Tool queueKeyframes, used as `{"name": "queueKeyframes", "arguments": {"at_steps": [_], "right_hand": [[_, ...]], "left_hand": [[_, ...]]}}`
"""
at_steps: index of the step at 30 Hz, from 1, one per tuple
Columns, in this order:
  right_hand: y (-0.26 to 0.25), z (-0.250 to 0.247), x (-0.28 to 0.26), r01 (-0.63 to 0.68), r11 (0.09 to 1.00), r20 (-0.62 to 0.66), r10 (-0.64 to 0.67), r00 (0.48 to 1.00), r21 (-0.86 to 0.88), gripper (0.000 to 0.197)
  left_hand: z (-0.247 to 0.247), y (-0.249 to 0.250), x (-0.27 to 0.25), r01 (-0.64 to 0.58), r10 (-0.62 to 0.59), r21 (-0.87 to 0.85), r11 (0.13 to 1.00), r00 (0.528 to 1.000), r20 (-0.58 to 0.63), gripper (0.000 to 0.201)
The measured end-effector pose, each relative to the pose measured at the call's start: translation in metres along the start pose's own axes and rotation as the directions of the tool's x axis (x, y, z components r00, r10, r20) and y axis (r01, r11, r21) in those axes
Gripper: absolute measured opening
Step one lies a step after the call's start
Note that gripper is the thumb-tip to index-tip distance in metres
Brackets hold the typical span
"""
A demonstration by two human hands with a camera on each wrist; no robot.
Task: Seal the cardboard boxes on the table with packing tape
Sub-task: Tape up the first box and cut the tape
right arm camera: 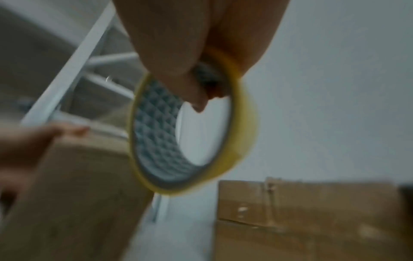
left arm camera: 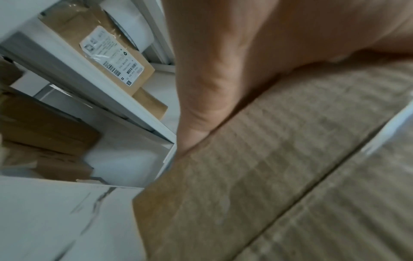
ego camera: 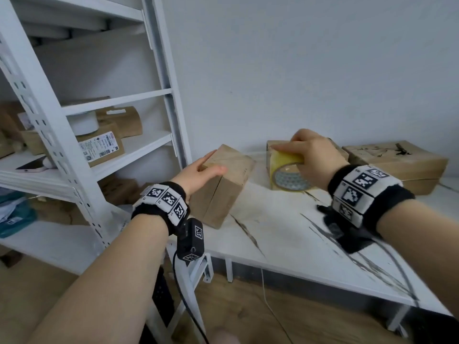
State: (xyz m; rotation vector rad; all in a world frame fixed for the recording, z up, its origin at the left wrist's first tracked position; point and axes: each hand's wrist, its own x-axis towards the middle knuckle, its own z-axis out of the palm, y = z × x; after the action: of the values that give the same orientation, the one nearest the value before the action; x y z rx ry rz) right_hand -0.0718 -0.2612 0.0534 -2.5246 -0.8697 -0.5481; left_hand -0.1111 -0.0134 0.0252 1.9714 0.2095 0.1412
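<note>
Risk number one imo is the small box (ego camera: 218,184) sliding off the counter (ego camera: 285,234), since it sits near the left edge by the shelf unit (ego camera: 82,150) and the left hand (ego camera: 201,172) only lies flat and relaxed on top. Right hand (ego camera: 315,157) grips the tape roll (ego camera: 289,175), fingers curled through its core, above the middle box (ego camera: 270,155). No loose tape end shows, so finding it one-handed could shove things. Plenty of bare counter toward the front.

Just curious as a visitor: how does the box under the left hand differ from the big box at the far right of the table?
The small box sits near the shelving, with the left hand resting flat on it; the large box lies untouched by the wall. The small box's top looks clean; the large box's carries dark marks. Both are brown cardboard.
</note>
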Motion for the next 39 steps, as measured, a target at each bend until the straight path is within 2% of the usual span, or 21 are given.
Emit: {"name": "queueKeyframes", "arguments": {"at_steps": [3, 5, 6, 9, 12, 16, 18, 21, 23, 24, 26, 28, 29, 30, 31, 32, 33, 34, 36, 39], "right_hand": [[0.003, 0.006, 0.000, -0.025, 0.999, 0.051, 0.026, 0.998, -0.024, 0.055], [-0.002, 0.017, 0.004, -0.041, 0.999, 0.035, 0.041, 0.999, -0.004, 0.058], [-0.004, 0.023, 0.007, -0.042, 0.999, 0.041, 0.042, 0.998, 0.000, 0.059], [-0.010, 0.033, 0.017, -0.031, 0.999, 0.068, 0.031, 0.997, -0.008, 0.060], [-0.017, 0.038, 0.025, -0.025, 1.000, 0.083, 0.026, 0.996, -0.007, 0.060], [-0.027, 0.050, 0.026, -0.012, 1.000, 0.126, 0.013, 0.992, -0.009, 0.059], [-0.029, 0.059, 0.025, -0.013, 1.000, 0.157, 0.016, 0.987, -0.016, 0.057], [-0.035, 0.067, 0.022, -0.003, 1.000, 0.190, 0.008, 0.982, -0.028, 0.050], [-0.039, 0.069, 0.022, 0.005, 1.000, 0.195, 0.000, 0.981, -0.023, 0.049], [-0.040, 0.070, 0.022, 0.007, 1.000, 0.201, -0.003, 0.980, -0.021, 0.049], [-0.042, 0.070, 0.024, 0.011, 1.000, 0.219, -0.006, 0.976, -0.021, 0.047], [-0.045, 0.072, 0.026, 0.013, 1.000, 0.230, -0.007, 0.973, -0.027, 0.043], [-0.047, 0.072, 0.026, 0.017, 0.999, 0.231, -0.010, 0.973, -0.029, 0.040], [-0.049, 0.073, 0.027, 0.020, 0.999, 0.232, -0.012, 0.973, -0.030, 0.038], [-0.051, 0.072, 0.027, 0.018, 0.999, 0.234, -0.011, 0.972, -0.029, 0.036], [-0.053, 0.071, 0.027, 0.010, 1.000, 0.239, -0.003, 0.971, -0.027, 0.036], [-0.054, 0.069, 0.026, -0.001, 1.000, 0.247, 0.008, 0.969, -0.027, 0.037], [-0.054, 0.067, 0.024, -0.013, 0.999, 0.255, 0.020, 0.967, -0.031, 0.039], [-0.052, 0.063, 0.019, -0.038, 0.999, 0.264, 0.043, 0.963, -0.025, 0.046], [-0.047, 0.060, 0.007, -0.090, 0.995, 0.274, 0.077, 0.959, 0.037, 0.060]], "left_hand": [[-0.004, 0.001, -0.003, 0.025, -0.023, -0.073, 0.997, 0.999, 0.026, 0.069], [-0.007, -0.001, -0.003, 0.050, -0.048, -0.096, 0.994, 0.999, 0.023, 0.060], [-0.010, -0.003, -0.003, 0.065, -0.063, -0.106, 0.992, 0.998, 0.024, 0.059], [-0.020, -0.016, 0.001, 0.129, -0.122, -0.157, 0.979, 0.991, 0.054, 0.080], [-0.025, -0.027, 0.002, 0.158, -0.141, -0.255, 0.954, 0.986, 0.086, 0.058], [-0.028, -0.044, 0.009, 0.168, -0.150, -0.359, 0.918, 0.986, 0.079, 0.053], [-0.028, -0.045, 0.010, 0.164, -0.148, -0.376, 0.912, 0.986, 0.073, 0.048], [-0.026, -0.043, 0.009, 0.169, -0.151, -0.389, 0.905, 0.986, 0.076, 0.050], [-0.026, -0.042, 0.007, 0.139, -0.132, -0.384, 0.913, 0.990, 0.046, 0.045], [-0.026, -0.041, 0.008, 0.090, -0.099, -0.375, 0.923, 0.995, -0.006, 0.047], [-0.028, -0.037, 0.006, -0.103, 0.066, -0.229, 0.968, 0.984, -0.167, 0.050], [-0.029, -0.026, -0.001, -0.288, 0.301, 0.086, 0.954, 0.913, -0.275, 0.046], [-0.027, -0.018, -0.005, -0.329, 0.404, 0.289, 0.899, 0.877, -0.259, 0.047], [-0.023, -0.011, -0.009, -0.320, 0.456, 0.496, 0.807, 0.872, -0.179, 0.056], [-0.016, -0.003, -0.013, -0.277, 0.434, 0.669, 0.690, 0.898, -0.076, 0.073], [-0.010, 0.001, -0.014, -0.228, 0.362, 0.788, 0.572, 0.932, 0.007, 0.090], [-0.004, 0.005, -0.014, -0.189, 0.289, 0.856, 0.481, 0.956, 0.048, 0.100], [-0.001, 0.006, -0.012, -0.160, 0.246, 0.889, 0.429, 0.968, 0.055, 0.104], [0.000, 0.006, -0.005, -0.146, 0.244, 0.908, 0.393, 0.969, 0.050, 0.100], [-0.006, 0.005, 0.001, -0.144, 0.247, 0.902, 0.408, 0.968, 0.043, 0.093]]}}
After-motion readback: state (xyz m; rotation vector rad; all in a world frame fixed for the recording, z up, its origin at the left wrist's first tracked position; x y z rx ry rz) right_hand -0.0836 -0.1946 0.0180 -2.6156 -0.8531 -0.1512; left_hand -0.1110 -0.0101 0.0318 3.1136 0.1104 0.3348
